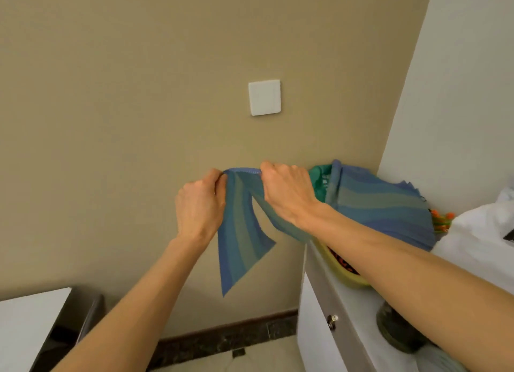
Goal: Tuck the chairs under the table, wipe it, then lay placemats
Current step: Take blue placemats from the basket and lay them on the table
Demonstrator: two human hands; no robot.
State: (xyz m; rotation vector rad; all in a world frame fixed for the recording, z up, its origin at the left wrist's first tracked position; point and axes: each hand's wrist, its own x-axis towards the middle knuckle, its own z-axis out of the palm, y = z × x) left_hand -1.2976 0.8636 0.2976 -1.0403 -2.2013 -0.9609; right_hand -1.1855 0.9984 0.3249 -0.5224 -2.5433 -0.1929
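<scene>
A blue-and-green striped cloth (pixel 244 232), possibly a placemat, hangs in front of the beige wall. My left hand (pixel 201 204) pinches its top edge on the left. My right hand (pixel 289 193) grips the same edge on the right. One corner droops down toward the floor. The rest of the striped fabric (pixel 389 204) trails to the right over a green basket (pixel 319 174) on the white cabinet. The table shows only as a white corner (pixel 30 324) at the lower left. No chair can be made out clearly.
A white cabinet (pixel 328 302) with a small metal knob (pixel 332 320) stands at the right, bearing a yellow-green bowl (pixel 350 277), a dark round object (pixel 397 332) and white cloth (pixel 478 246). A white wall switch (pixel 264 97) is above my hands. A dark baseboard (pixel 222 341) runs along the floor.
</scene>
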